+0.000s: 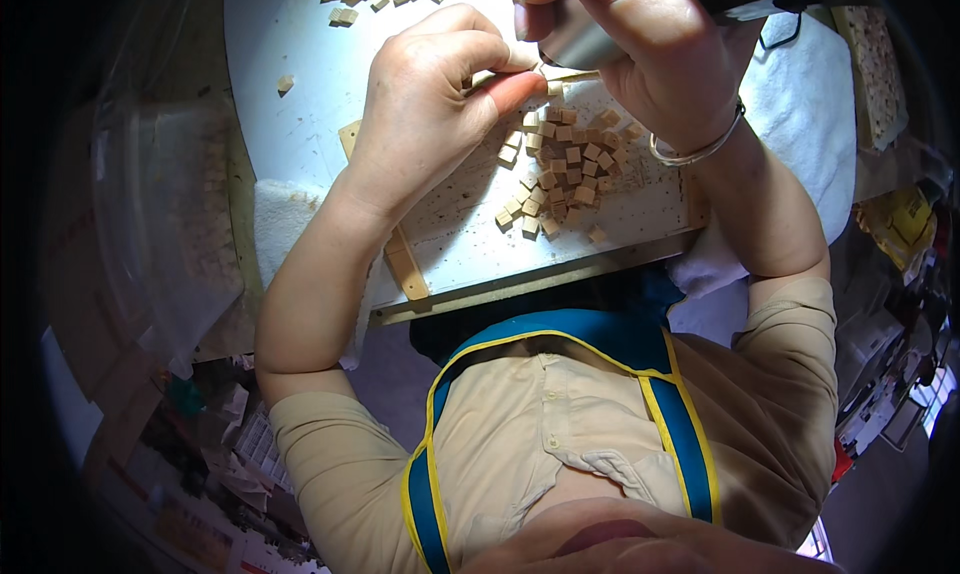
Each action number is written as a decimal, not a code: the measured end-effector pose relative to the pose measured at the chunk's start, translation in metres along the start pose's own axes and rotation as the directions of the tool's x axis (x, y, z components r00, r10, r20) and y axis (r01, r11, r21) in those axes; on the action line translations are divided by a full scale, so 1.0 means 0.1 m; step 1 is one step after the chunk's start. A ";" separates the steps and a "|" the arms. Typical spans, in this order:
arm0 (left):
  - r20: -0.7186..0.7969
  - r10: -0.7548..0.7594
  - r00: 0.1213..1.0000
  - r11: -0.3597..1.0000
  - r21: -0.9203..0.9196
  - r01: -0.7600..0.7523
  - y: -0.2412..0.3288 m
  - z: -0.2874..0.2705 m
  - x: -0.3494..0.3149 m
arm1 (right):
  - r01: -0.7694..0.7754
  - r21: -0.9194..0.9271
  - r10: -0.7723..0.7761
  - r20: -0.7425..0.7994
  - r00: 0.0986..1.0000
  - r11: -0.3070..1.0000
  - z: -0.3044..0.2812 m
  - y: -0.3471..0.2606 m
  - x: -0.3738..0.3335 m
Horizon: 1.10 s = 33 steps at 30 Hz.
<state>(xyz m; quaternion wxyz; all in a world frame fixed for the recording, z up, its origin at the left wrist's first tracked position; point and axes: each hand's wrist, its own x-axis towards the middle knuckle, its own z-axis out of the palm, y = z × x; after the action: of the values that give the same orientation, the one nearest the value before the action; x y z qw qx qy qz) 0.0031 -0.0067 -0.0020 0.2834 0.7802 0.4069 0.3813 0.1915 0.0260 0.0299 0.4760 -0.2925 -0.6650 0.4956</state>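
My left hand (430, 109) is over the white work surface, thumb and forefinger pinched together. What sits between those fingertips is too small to make out; a pale wooden bit shows right beside them. My right hand (665, 59) is closed around a smooth grey metal tool with a rounded body (582, 40), tilted so its narrow end points down at the left fingertips. Part of the tool is cut off by the upper edge. Below both hands lies a loose heap of small wooden cubes (573, 155), some in shadow.
More wooden cubes (380, 2) lie at the far edge, and a single cube (286, 84) at the left. Wooden strips (405, 266) border the near work area. White towels (815, 104) lie under both forearms. Clear plastic bags (165, 224) stand at the left.
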 end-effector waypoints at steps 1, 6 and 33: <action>0.003 0.000 1.000 1.000 -0.003 0.000 -0.01 0.00 0.00 | 0.003 -0.006 -0.003 -0.002 1.000 1.000 0.00 0.00 0.00; 0.008 0.005 1.000 1.000 0.020 -0.005 0.00 -0.01 0.00 | 0.023 -0.036 -0.023 -0.008 1.000 0.999 0.00 -0.01 -0.01; 0.193 0.158 0.968 0.982 0.070 -0.174 0.10 -0.24 0.05 | 0.438 0.401 -0.299 -0.364 0.882 0.805 -0.33 -0.02 0.27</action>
<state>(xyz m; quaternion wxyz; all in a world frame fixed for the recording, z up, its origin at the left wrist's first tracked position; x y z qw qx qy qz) -0.0106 -0.0044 0.0208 0.2536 0.8553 0.3279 0.3109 0.2120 0.0607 0.0431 0.7105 -0.0993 -0.4933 0.4918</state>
